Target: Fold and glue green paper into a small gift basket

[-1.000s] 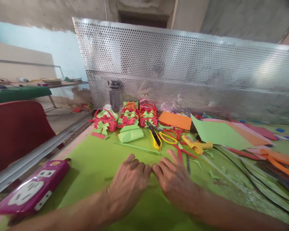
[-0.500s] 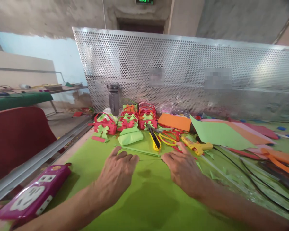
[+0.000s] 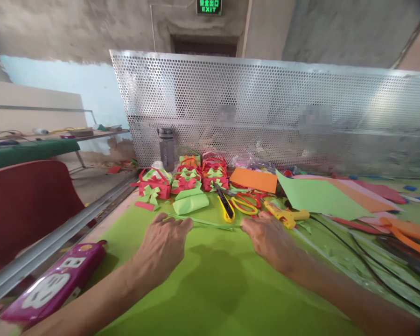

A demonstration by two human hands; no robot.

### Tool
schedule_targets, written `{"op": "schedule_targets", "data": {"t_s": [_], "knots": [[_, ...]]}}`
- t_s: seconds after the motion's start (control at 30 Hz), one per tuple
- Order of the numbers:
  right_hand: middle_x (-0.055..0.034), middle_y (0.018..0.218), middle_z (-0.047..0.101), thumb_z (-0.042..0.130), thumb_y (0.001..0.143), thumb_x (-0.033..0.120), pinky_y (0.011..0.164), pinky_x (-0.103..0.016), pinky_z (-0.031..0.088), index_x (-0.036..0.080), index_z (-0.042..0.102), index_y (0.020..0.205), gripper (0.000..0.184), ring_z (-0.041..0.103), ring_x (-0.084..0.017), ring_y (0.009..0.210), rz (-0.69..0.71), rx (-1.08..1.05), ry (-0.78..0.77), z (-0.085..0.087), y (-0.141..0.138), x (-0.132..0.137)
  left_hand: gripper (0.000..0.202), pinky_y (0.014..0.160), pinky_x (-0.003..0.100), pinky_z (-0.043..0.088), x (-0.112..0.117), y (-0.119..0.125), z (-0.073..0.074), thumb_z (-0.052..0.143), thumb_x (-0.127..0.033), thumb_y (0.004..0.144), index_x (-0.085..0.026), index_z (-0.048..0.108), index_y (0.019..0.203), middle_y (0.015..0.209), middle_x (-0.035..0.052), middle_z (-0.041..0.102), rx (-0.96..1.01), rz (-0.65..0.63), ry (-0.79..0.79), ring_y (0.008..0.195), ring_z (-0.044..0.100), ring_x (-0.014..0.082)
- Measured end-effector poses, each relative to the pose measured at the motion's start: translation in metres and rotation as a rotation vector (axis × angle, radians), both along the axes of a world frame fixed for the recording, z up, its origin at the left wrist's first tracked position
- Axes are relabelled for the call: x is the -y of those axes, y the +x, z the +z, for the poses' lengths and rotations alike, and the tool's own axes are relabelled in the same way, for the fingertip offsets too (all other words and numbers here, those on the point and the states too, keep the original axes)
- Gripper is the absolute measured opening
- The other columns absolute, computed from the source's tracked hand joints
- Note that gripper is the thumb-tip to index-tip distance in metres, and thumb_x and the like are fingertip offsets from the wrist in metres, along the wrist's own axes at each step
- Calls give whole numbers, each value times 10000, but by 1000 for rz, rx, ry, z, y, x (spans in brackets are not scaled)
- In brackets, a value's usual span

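A thin light-green paper strip [image 3: 217, 227] runs between my hands, low over the bright green table covering [image 3: 210, 298]. My left hand [image 3: 164, 240] and my right hand [image 3: 271, 238] are apart, fingers curled, each pinching one end of it. More narrow green paper strips [image 3: 182, 217] lie right behind it; where they overlap I can't tell them apart.

Beyond those I have a light-green paper roll [image 3: 191, 204], a yellow-and-black utility knife [image 3: 226, 205] and yellow-handled scissors [image 3: 244, 206]. A yellow glue gun [image 3: 287, 217] lies near my right hand. Farther back stand small red and green paper baskets with bows [image 3: 187, 182], with a flat orange sheet [image 3: 254, 180] to their right and a grey translucent bottle [image 3: 167, 151] behind them, before the perforated metal panel [image 3: 259, 93]. A purple power strip [image 3: 58, 282] sits by my left forearm.
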State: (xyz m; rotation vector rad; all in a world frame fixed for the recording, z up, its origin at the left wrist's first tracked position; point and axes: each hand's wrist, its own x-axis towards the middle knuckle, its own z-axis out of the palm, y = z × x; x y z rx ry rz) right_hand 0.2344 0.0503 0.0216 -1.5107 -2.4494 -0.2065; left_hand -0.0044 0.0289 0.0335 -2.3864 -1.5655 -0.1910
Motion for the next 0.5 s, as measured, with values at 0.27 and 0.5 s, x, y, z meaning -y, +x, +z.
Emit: {"op": "schedule_targets", "data": {"t_s": [0.27, 0.5], "knots": [[53, 452, 282, 425, 794, 132, 471, -259, 148, 200, 361, 561, 251, 218, -99, 434, -63, -106, -294, -6, -4, 0, 322, 605, 313, 381, 2, -2, -12, 258, 25, 751, -120, 545, 772, 460, -56, 306, -6, 74, -82, 403, 238, 91], [33, 515, 563, 364, 866, 238, 438, -169, 282, 180, 472, 584, 307, 438, -64, 430, 141, -285, -650, -2, -11, 9, 438, 537, 315, 393, -6, -10, 4, 219, 0, 777, -48, 493, 1116, 616, 68, 562, 161, 207, -59, 538, 516, 199]]}}
